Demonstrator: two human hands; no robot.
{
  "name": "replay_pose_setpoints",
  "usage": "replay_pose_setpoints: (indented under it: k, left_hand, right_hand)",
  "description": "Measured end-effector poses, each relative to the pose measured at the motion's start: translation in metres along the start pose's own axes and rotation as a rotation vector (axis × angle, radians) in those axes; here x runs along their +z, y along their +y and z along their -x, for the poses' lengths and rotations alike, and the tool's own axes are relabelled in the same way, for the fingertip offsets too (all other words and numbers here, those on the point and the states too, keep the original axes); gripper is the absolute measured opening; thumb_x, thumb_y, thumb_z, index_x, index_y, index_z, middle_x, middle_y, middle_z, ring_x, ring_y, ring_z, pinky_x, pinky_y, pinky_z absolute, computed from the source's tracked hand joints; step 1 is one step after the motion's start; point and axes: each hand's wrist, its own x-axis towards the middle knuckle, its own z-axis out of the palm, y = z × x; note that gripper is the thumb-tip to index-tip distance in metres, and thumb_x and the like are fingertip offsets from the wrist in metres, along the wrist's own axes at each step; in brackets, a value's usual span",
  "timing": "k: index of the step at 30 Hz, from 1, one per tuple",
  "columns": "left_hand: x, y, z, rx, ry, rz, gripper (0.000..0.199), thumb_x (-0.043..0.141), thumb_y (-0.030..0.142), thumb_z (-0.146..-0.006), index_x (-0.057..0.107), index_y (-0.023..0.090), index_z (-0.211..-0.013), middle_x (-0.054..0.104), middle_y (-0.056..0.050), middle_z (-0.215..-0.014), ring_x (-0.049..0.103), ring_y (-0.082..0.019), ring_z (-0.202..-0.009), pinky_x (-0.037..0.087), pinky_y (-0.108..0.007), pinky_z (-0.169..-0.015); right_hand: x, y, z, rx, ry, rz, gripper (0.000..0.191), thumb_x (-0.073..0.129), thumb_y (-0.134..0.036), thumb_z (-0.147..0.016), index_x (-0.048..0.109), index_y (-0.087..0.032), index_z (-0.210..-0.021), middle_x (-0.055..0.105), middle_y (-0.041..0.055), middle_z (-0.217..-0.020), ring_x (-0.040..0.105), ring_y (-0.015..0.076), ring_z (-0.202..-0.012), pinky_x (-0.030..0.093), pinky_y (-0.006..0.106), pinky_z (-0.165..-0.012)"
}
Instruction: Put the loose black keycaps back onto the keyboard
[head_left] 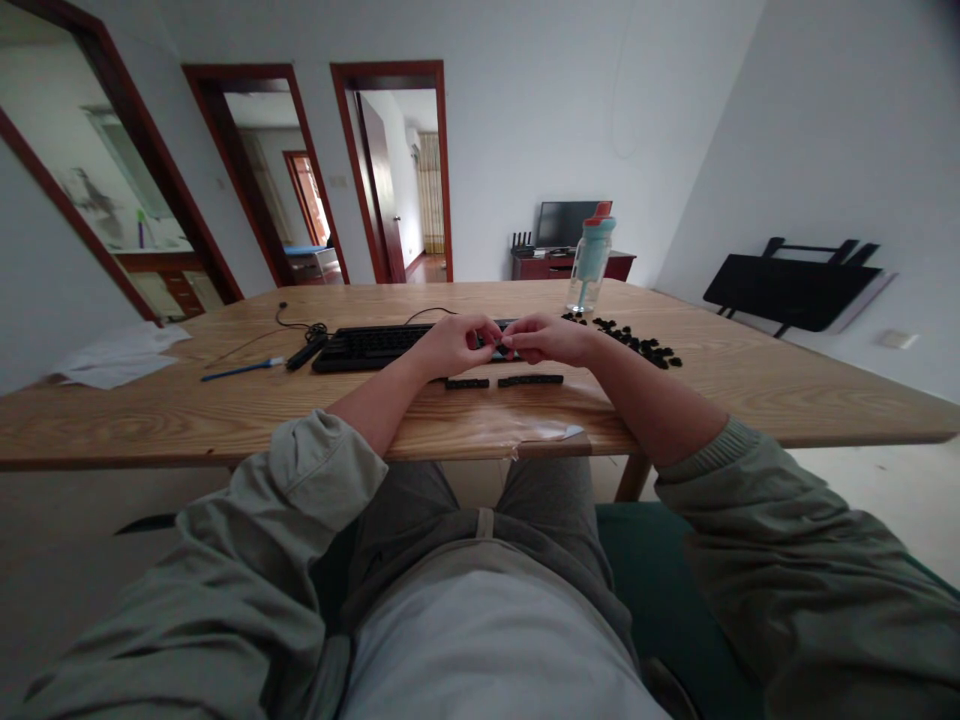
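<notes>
My left hand (pixel 459 345) and my right hand (pixel 551 340) meet above the right part of a black keyboard (pixel 367 347). Their fingertips pinch a small dark piece, apparently a keycap (pixel 502 349), mostly hidden by the fingers. Just in front of the hands lie two short rows of black keycaps, a left row (pixel 466 384) and a longer right row (pixel 530 380). Loose black keycaps (pixel 637 343) are scattered beyond my right forearm. Both hands cover much of the keyboard's right end.
A clear bottle with a light blue inner part (pixel 592 260) stands at the table's back right. Left of the keyboard lie a blue brush-like tool (pixel 240 370), a coiled black cable (pixel 315 330) and white paper (pixel 120 352). Torn film (pixel 547 433) covers the wooden table's (pixel 225 420) front edge.
</notes>
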Motion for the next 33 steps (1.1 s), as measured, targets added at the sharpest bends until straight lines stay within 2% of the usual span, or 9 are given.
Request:
replay_pose_setpoints:
  k: [6,14,20,27,33]
  left_hand:
    - [0.0025,-0.0015,0.0011,0.038,0.037,0.040,0.027,0.072,0.030,-0.078,0.071,0.017,-0.101,0.071,-0.001,-0.084,0.055,-0.009,-0.064,0.042,-0.021,-0.060]
    - [0.0022,0.0006,0.0015,0.034,0.058,0.063,0.023,0.070,0.026,-0.079,0.072,0.017,-0.100,0.071,0.000,-0.079,0.057,-0.010,-0.065,0.042,-0.021,-0.060]
    - [0.0002,0.0035,0.0019,0.037,0.069,0.078,0.018,0.067,0.025,-0.081,0.072,0.016,-0.096,0.072,-0.001,-0.078,0.060,-0.011,-0.068,0.043,-0.022,-0.062]
    - [-0.0005,0.0059,0.0019,0.012,0.080,0.148,0.017,0.065,0.024,-0.083,0.072,0.014,-0.094,0.074,-0.004,-0.082,0.063,-0.012,-0.072,0.046,-0.023,-0.065]
    - [0.0004,0.0048,0.0021,0.021,0.092,0.119,0.022,0.070,0.030,-0.080,0.075,0.015,-0.096,0.073,-0.003,-0.079,0.056,-0.009,-0.062,0.041,-0.022,-0.057]
  right_hand:
    - [-0.0021,0.0075,-0.0025,-0.068,0.002,-0.134,0.033,0.072,-0.046,-0.079,0.064,-0.014,-0.077,0.045,-0.0042,-0.056,0.037,0.0078,-0.051,0.026,0.024,-0.047]
    - [-0.0011,0.0042,-0.0008,-0.058,0.005,-0.176,0.030,0.074,-0.043,-0.078,0.065,-0.014,-0.081,0.045,-0.0049,-0.055,0.036,0.0071,-0.049,0.026,0.023,-0.046]
    - [-0.0027,0.0063,-0.0011,-0.048,-0.024,-0.241,0.030,0.075,-0.042,-0.078,0.068,-0.014,-0.086,0.049,-0.0042,-0.058,0.038,0.0069,-0.050,0.028,0.023,-0.047]
    - [-0.0020,0.0045,0.0004,-0.033,0.005,-0.348,0.033,0.081,-0.036,-0.069,0.068,-0.014,-0.090,0.060,-0.0016,-0.069,0.039,0.0054,-0.051,0.028,0.022,-0.048]
    - [-0.0015,0.0027,0.0013,-0.058,-0.002,-0.346,0.030,0.080,-0.033,-0.070,0.066,-0.015,-0.090,0.051,-0.0061,-0.059,0.037,0.0058,-0.050,0.025,0.022,-0.047]
